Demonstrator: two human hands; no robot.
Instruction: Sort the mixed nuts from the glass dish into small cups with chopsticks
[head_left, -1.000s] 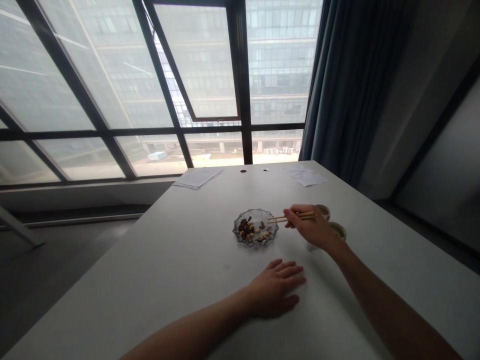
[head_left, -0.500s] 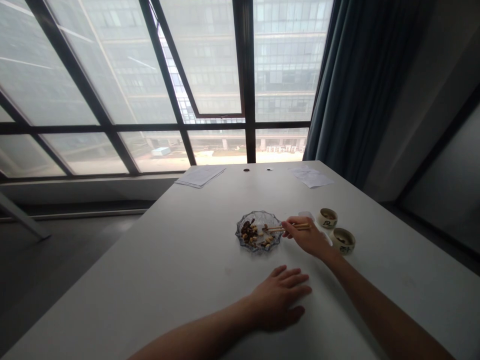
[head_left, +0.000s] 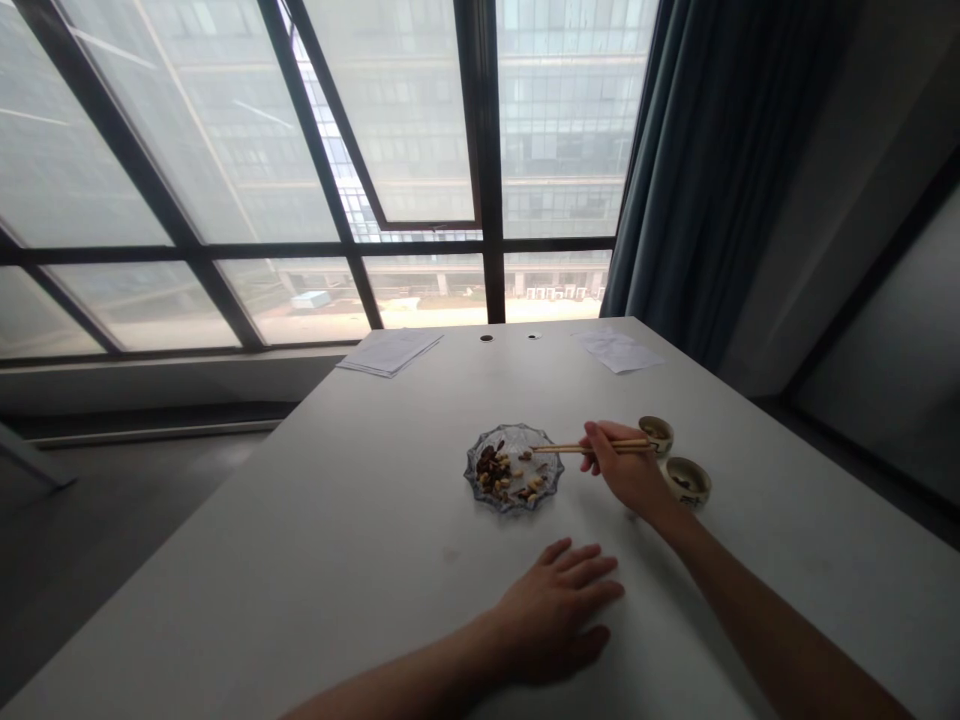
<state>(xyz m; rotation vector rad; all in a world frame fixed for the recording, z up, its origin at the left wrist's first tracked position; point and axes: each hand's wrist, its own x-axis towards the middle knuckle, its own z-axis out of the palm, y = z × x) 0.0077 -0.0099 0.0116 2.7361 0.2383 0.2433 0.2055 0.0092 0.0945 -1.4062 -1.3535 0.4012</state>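
My right hand (head_left: 619,465) is closed around a pair of chopsticks (head_left: 576,449), held nearly level. Their tips reach over the right side of a scalloped glass dish (head_left: 513,505). Inside it lie dark brown pieces (head_left: 491,463) on the left and pale nuts or seeds (head_left: 532,487) lower right. A small brown piece (head_left: 526,456) is at the chopstick tips; whether they grip it I cannot tell. My left hand (head_left: 566,610) rests flat on the table, fingers spread, nearer than the dish. Just beyond my right hand are two small cups (head_left: 688,482), the farther one partly hidden.
The white table (head_left: 337,500) runs up to the window. Stacked papers (head_left: 391,352) lie at its far left and loose sheets (head_left: 618,350) at the far right. Two round cable holes sit between them. A dark blue curtain (head_left: 690,180) hangs at the right.
My right hand has drawn slightly right and up, leaving more of the chopsticks showing. It now covers part of the farther cup. My left hand stays put, and the view has shifted a little.
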